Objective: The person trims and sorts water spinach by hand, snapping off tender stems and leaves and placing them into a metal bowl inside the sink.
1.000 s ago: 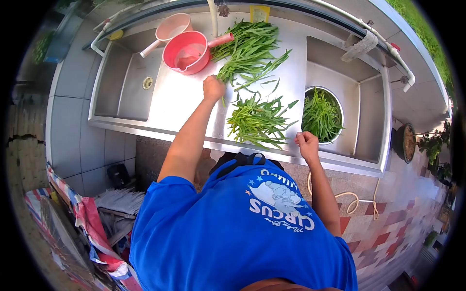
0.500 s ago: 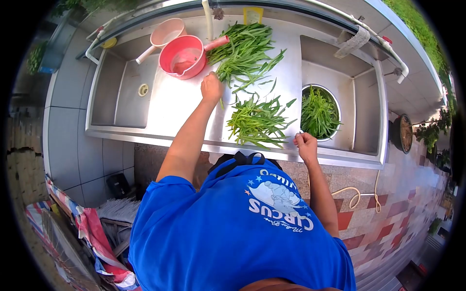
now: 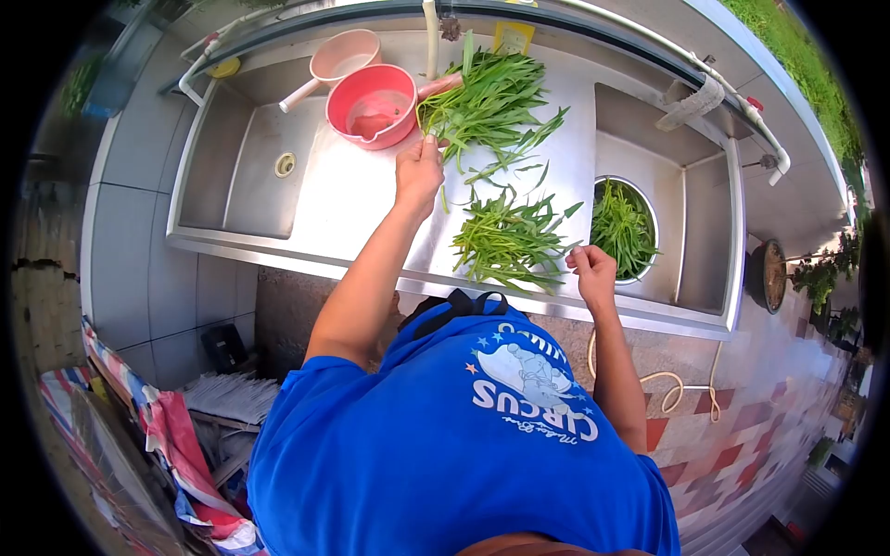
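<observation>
My left hand [image 3: 419, 176] is closed at the stem ends of the large heap of water spinach [image 3: 491, 97], gripping some stems. A smaller bunch of water spinach [image 3: 505, 239] lies nearer me on the steel counter [image 3: 362, 199], its stems towards the left and front. To the right of that bunch, my right hand [image 3: 593, 271] is pinched; whatever is between its fingertips is too small to make out. Beyond it, a round metal basin [image 3: 654, 222] holding more water spinach [image 3: 621, 227] sits in the right sink.
A red dipper [image 3: 371, 104] and a pale pink dipper [image 3: 345, 57] stand back left on the counter. The left sink [image 3: 232, 176] has a drain. A tap pipe [image 3: 431, 42] and a yellow item [image 3: 513, 37] are behind. A hose [image 3: 681, 380] lies on the tiled floor.
The view has shifted, so the counter sits further right. Leaves of the large heap now rise higher near my left hand. My right hand stays beside the smaller bunch, still pinched.
</observation>
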`<state>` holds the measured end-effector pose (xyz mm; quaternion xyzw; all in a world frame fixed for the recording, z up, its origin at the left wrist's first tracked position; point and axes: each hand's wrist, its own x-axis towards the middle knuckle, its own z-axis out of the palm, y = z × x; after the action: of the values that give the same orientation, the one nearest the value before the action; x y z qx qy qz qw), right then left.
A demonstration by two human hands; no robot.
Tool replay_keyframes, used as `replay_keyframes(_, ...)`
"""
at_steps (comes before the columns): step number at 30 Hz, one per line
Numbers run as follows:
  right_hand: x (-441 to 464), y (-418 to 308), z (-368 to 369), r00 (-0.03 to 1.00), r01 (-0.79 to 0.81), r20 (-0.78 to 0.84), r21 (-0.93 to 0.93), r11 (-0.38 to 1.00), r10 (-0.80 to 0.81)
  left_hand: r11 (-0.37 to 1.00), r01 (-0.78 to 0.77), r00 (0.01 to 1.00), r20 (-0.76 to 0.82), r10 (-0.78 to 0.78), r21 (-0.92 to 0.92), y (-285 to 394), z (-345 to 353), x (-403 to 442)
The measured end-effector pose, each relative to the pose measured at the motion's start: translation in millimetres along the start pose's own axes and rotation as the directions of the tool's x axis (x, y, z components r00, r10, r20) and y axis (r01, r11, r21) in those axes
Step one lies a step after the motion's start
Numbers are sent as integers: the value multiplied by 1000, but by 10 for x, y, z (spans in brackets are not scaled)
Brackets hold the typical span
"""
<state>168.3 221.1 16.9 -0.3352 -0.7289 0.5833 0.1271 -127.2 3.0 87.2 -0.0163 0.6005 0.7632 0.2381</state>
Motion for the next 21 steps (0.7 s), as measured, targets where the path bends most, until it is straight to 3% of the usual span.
replay_keyframes(4, 63, -441, 135, 998, 54, 35, 27, 998, -55, 998, 57, 998, 19, -57, -40, 111, 86, -370)
replay_keyframes(7, 98, -752, 308, 976, 211, 62, 7, 977, -211, 987, 126, 992, 45, -122, -97, 179, 141, -620)
replay_keyframes(9, 87, -1061, 415, 920, 392, 77, -112, 913, -385, 983, 157, 986, 77, -150, -91, 182, 163, -722)
replay_keyframes(11, 54, -1456, 552, 832, 554, 98, -225, 802, -547, 979, 178, 982, 80, -170, -101, 181, 195, -820)
replay_keyframes(14, 155, -1793, 734, 488, 830, 180, -400, 389, -854, 978, 198, 978, 80, -193, -67, 191, 244, -943)
replay_keyframes(18, 224, -1920, 912, 313, 844, 340, -528, 96, -887, 988, 149, 979, 137, -152, 30, 108, 268, -1059)
replay_keyframes(21, 238, -1894, 947, 285, 827, 377, -562, 27, -881, 993, 44, 986, 154, -60, 106, 17, 237, -1118)
